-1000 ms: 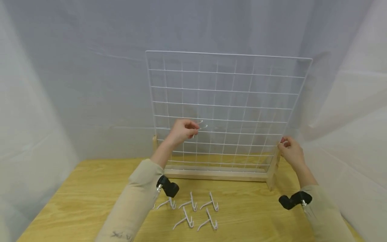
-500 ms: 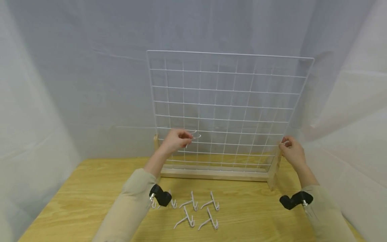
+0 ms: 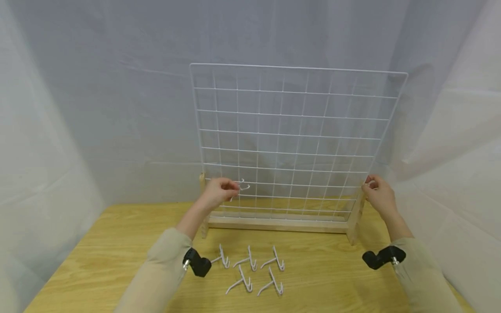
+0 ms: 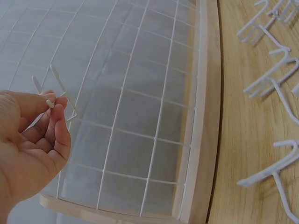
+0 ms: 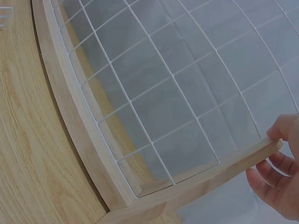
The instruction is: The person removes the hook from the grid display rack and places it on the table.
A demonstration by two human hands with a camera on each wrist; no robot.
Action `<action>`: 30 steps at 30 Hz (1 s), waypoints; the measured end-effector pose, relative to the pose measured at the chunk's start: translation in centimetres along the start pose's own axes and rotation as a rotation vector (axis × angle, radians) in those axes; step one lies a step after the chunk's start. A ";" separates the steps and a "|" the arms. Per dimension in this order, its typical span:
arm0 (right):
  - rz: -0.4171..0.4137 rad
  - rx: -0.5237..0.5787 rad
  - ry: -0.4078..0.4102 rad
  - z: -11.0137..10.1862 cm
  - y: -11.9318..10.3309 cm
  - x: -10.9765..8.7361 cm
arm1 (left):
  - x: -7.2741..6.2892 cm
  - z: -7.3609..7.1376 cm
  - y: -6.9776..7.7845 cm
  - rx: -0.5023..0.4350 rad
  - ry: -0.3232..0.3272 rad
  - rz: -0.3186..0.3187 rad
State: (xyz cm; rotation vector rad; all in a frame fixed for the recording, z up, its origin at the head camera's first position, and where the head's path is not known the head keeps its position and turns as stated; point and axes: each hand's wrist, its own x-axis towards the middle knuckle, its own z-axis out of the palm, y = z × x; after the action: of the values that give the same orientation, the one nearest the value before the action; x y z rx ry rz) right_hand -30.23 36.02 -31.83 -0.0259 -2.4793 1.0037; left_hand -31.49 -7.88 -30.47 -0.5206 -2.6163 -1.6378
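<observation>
My left hand [image 3: 219,191] pinches a white wire hook [image 3: 245,187] between thumb and fingertips. Its two curved prongs point toward the lower left part of a white wire grid panel [image 3: 299,68]. From the left wrist view, the hook [image 4: 69,100] looks close to the grid wires; whether they touch I cannot tell. The grid stands upright in a wooden stand [image 3: 274,226]. At the right, my right hand [image 3: 380,196] grips the top of the stand's end post [image 5: 243,163], thumb on one side and fingers on the other.
Several more white wire hooks [image 3: 276,259] lie in two rows on the wooden table [image 3: 129,243], in front of the stand. White curtain [image 3: 117,108] hangs behind and on both sides. Each wrist carries a black camera mount [image 3: 197,263].
My left hand has moved down and left with the hook, from mid-grid to nearer the lower left post. Another hook on the table now shows beside the left sleeve. My right hand stays in place.
</observation>
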 end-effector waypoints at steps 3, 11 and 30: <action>0.000 0.003 -0.003 0.1 0.0 0.0 | -0.3 -0.2 -0.6 0.010 0.002 0.006; -0.003 0.005 -0.007 0.2 0.1 0.0 | -1.2 -0.8 -2.2 0.008 -0.004 0.027; -0.010 0.021 0.007 0.2 0.1 0.0 | -3.2 -1.1 -4.6 0.007 -0.017 -0.008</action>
State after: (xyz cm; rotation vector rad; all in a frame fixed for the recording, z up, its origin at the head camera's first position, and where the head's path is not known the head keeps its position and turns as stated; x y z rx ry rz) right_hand -30.37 36.00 -32.01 -0.0100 -2.4603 1.0234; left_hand -29.98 -11.56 -34.53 -0.5268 -2.6380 -1.6338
